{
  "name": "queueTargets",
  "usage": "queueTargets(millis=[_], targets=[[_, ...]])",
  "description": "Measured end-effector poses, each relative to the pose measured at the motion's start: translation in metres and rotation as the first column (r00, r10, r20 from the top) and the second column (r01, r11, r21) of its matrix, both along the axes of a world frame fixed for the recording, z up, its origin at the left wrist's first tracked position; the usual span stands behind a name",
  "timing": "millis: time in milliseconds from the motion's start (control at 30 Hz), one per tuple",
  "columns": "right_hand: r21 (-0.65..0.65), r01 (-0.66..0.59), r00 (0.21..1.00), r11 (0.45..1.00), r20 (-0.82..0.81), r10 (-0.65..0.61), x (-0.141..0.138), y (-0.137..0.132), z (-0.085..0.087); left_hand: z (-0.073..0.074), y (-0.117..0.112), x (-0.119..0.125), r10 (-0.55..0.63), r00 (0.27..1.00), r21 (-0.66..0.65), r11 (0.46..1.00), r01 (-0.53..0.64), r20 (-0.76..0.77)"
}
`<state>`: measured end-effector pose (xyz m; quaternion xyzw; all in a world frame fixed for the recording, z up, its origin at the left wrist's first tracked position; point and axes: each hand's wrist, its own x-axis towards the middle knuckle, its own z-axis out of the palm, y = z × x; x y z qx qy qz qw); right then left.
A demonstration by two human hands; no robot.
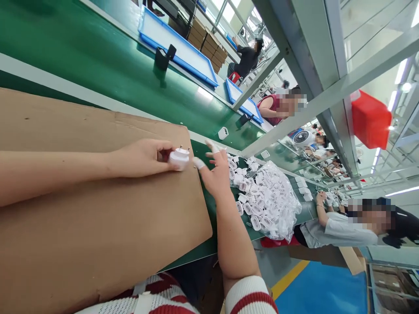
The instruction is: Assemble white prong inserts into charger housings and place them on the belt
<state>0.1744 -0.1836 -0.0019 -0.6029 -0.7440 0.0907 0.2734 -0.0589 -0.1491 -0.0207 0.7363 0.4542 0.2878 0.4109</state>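
My left hand (pixel 144 159) reaches in from the left above the cardboard and is closed around a white plug charger (pixel 179 159). The charger's two metal pins point away from my body. Just to the right of it is my right hand (pixel 216 172), with white covers on the thumb and a finger. Its fingers are spread and nothing shows between them; it is apart from the charger. Beyond that hand, a heap of white charger parts (pixel 258 196) lies on the green table, partly in a clear plastic bag (pixel 283 196).
The large cardboard sheet (pixel 98 235) covers the near table. Along the far side runs a green conveyor belt (pixel 108 56) with a small white charger (pixel 223 133) and black holders (pixel 163 59). Blue-rimmed trays (pixel 176 43) stand behind it. A co-worker (pixel 340 229) sits at the right.
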Motion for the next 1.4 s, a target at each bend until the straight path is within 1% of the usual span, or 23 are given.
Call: queueTargets(millis=[33,100,200,300,367,433,467,533,567,600,633,700,767,800,833,900,967,1000,1067,1100,1200,1300,1400], targets=[[0.025,0.082,0.996,0.996,0.038,-0.083,0.013,0.005,-0.001,0.006,0.008,-0.003,0.04,0.999,-0.036,0.999,-0.04,-0.007],[0.032,0.234,0.965,0.972,0.117,-0.236,0.037,0.016,-0.005,0.017,0.031,-0.011,0.183,0.982,-0.05,0.981,-0.186,-0.054],[-0.062,0.326,0.937,0.943,0.157,-0.314,0.058,0.028,-0.012,0.027,0.071,-0.029,0.398,0.896,0.064,0.917,-0.393,-0.197],[-0.133,0.303,0.952,0.944,0.075,-0.295,0.055,0.029,-0.012,0.03,0.102,-0.046,0.466,0.821,0.137,0.884,-0.447,-0.329],[-0.184,0.266,0.959,0.946,-0.052,-0.28,0.046,0.024,-0.007,0.029,0.112,-0.054,0.476,0.799,0.133,0.877,-0.461,-0.368],[-0.257,0.21,0.94,0.943,-0.213,-0.267,0.036,0.018,-0.002,0.028,0.116,-0.053,0.529,0.754,0.148,0.844,-0.515,-0.39],[-0.292,0.173,0.919,0.941,-0.296,-0.261,0.031,0.016,0.001,0.027,0.116,-0.05,0.587,0.72,0.188,0.806,-0.561,-0.371],[-0.344,0.081,0.865,0.936,-0.442,-0.237,0.024,0.012,0.004,0.026,0.116,-0.036,0.71,0.654,0.328,0.703,-0.632,-0.261],[-0.362,0.028,0.838,0.932,-0.5,-0.219,0.02,0.011,0.005,0.026,0.117,-0.026,0.738,0.647,0.404,0.66,-0.633,-0.192],[-0.38,-0.028,0.812,0.925,-0.548,-0.2,0.017,0.011,0.005,0.026,0.118,-0.014,0.731,0.667,0.468,0.645,-0.604,-0.146],[-0.398,-0.084,0.79,0.914,-0.586,-0.183,0.014,0.01,0.005,0.026,0.121,0.0,0.685,0.714,0.511,0.67,-0.538,-0.146],[-0.446,-0.185,0.768,0.876,-0.622,-0.154,0.008,0.008,0.005,0.025,0.128,0.03,0.523,0.813,0.517,0.785,-0.342,-0.256],[-0.494,-0.237,0.795,0.837,-0.594,-0.126,0.002,0.006,0.002,0.025,0.138,0.061,0.344,0.861,0.447,0.881,-0.156,-0.376],[-0.501,-0.23,0.826,0.834,-0.553,-0.105,-0.001,0.004,0.001,0.025,0.144,0.076,0.271,0.87,0.404,0.91,-0.093,-0.411],[-0.49,-0.206,0.865,0.847,-0.496,-0.076,-0.004,0.003,-0.001,0.025,0.149,0.089,0.221,0.876,0.363,0.93,-0.057,-0.428],[-0.406,-0.146,0.935,0.902,-0.354,-0.008,-0.008,0.002,-0.005,0.024,0.157,0.111,0.17,0.885,0.291,0.956,-0.041,-0.433],[-0.297,-0.105,0.97,0.949,-0.243,0.031,-0.009,0.003,-0.008,0.024,0.161,0.125,0.185,0.886,0.233,0.968,-0.09,-0.424],[-0.254,-0.088,0.972,0.963,-0.233,0.027,-0.009,0.005,-0.009,0.025,0.162,0.129,0.206,0.884,0.214,0.969,-0.124,-0.421],[-0.192,-0.031,0.947,0.981,-0.321,-0.033,-0.006,0.008,-0.009,0.025,0.16,0.13,0.235,0.88,0.189,0.967,-0.169,-0.413],[-0.179,0.004,0.913,0.984,-0.402,-0.077,-0.004,0.01,-0.008,0.026,0.157,0.127,0.237,0.883,0.184,0.967,-0.175,-0.405],[-0.208,0.037,0.745,0.977,-0.646,-0.166,0.005,0.014,-0.002,0.025,0.138,0.105,0.187,0.909,0.2,0.973,-0.118,-0.373],[-0.238,-0.016,0.611,0.971,-0.771,-0.179,0.012,0.016,0.005,0.021,0.103,0.065,0.068,0.944,0.209,0.978,0.001,-0.323],[-0.263,-0.043,0.583,0.964,-0.79,-0.189,0.013,0.013,0.01,0.011,0.056,0.024,-0.084,0.954,0.254,0.954,0.16,-0.286]])
